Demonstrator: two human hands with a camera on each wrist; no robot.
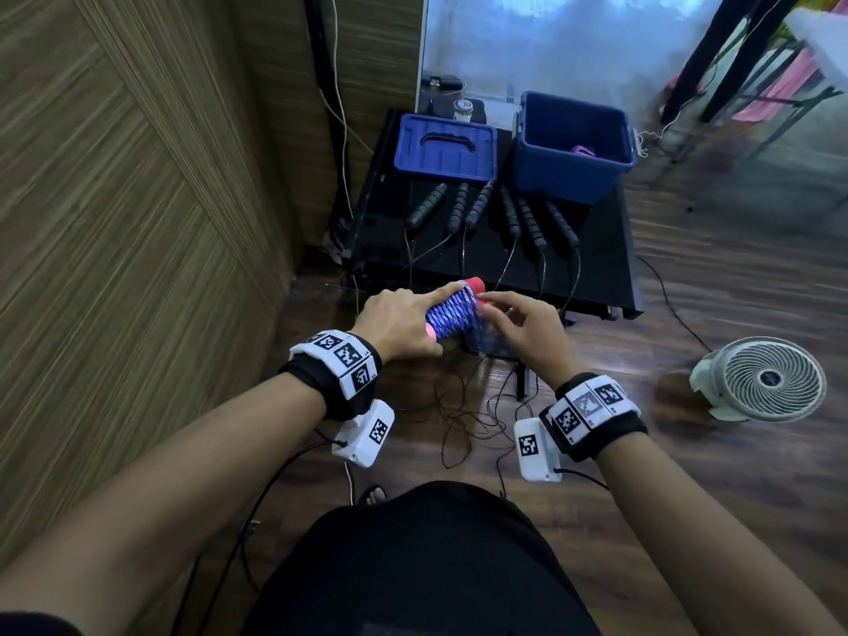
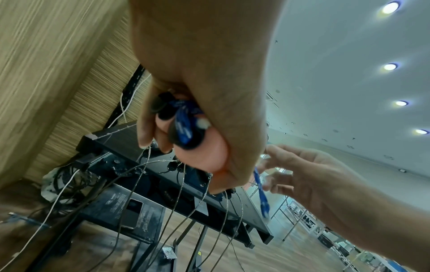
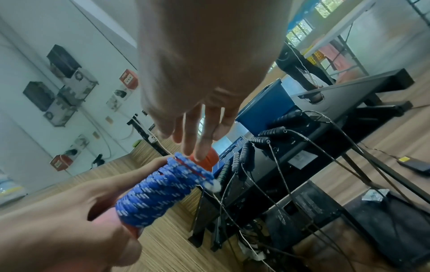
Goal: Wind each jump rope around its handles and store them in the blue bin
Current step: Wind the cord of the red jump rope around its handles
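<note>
Head view: a red-handled jump rope (image 1: pixel 452 312), wound with blue-and-white cord, is held in mid-air between both hands, in front of the black tabletop (image 1: pixel 596 250). The left hand (image 1: pixel 399 321) is wrapped round the lower end of the bundle, with its index finger laid straight along the windings toward the red end. The right hand (image 1: pixel 527 328) is placed just beyond the left fingers, at the upper end of the bundle; its fingers (image 1: pixel 493 299) are loosely spread and only slightly bent. In the right wrist view, two fingertips (image 3: pixel 201 152) are seen touching the red handle end just past the last turn of cord. A frayed white cord tip (image 3: pixel 215 185) protrudes from the windings beside them. Whether any cord is pinched by the right hand cannot be told.

Beyond the fingers of both hands, six dark ribbed handles (image 1: pixel 493 211) are laid in a row on the tabletop, with their thin cords hanging over the near edge to the floor. Behind the handles, the blue bin (image 1: pixel 573 172) is stood open, to the right-hand side; a purple item (image 1: pixel 583 151) is partly visible inside it. The blue lid (image 1: pixel 445 146) is laid flat beside the bin, to the left-hand side. A white fan (image 1: pixel 761 378) is stood on the wooden floor, well to the right of the right hand.
</note>
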